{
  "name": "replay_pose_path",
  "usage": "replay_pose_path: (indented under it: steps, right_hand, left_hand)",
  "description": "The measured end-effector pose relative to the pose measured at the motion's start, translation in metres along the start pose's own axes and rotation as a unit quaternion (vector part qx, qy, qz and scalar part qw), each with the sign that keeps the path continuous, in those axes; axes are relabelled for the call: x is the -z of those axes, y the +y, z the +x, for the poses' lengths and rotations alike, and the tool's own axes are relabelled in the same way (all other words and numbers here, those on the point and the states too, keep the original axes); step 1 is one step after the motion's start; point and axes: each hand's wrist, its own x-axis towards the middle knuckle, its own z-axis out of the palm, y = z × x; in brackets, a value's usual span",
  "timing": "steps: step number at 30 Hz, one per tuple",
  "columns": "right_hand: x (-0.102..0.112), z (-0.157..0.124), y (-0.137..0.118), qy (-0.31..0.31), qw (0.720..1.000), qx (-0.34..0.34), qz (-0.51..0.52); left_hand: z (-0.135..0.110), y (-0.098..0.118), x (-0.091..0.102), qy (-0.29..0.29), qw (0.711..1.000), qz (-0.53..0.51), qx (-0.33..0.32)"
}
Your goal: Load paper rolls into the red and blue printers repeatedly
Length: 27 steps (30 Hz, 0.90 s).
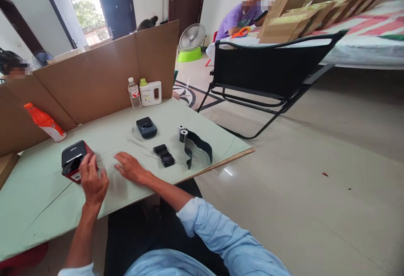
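Observation:
A red and black box-shaped device (74, 158), which looks like a label printer, stands on the pale green tabletop. In front of its right side is my left hand (94, 183), fingers apart and slightly blurred; whether they touch the device I cannot tell. My right hand (130, 167) hovers over or rests on the table to the right of it, fingers stretched out and holding nothing. Beyond the right hand sits a smaller dark device (146, 128). A black roll with a loose strip (163, 155) lies nearby, and two more rolls (183, 135) trail a long black strip to the right.
Along the back, a cardboard partition (104, 78) borders the table. An orange bottle (46, 122), a clear water bottle (134, 95) and a white jug (150, 94) stand before it. To the right are a black folding chair (268, 67), a fan (191, 42) and a person in purple (232, 19).

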Motion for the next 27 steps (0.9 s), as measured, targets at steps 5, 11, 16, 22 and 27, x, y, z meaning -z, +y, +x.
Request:
replay_pose_path:
  steps: [5,11,16,22,27]
  right_hand:
    - [0.066,0.024,0.073,0.178,0.974,-0.131,-0.043]
    - [0.115,0.039,0.121,0.061,0.937,-0.338,-0.058]
    - [0.118,0.046,0.13,0.022,0.923,-0.381,-0.048]
    - [0.112,0.051,0.114,0.016,0.928,-0.371,-0.03]
    - [0.074,0.035,0.078,0.027,0.964,-0.261,0.046]
  left_hand:
    - [0.051,0.017,-0.08,-0.217,0.966,-0.143,0.013]
    - [0.12,0.065,-0.157,-0.354,0.915,-0.166,0.099]
    - [0.134,0.091,-0.193,-0.336,0.902,-0.22,0.162]
    - [0.121,0.072,-0.184,-0.283,0.926,-0.195,0.156]
    - [0.086,0.031,-0.125,-0.242,0.942,-0.19,0.134]
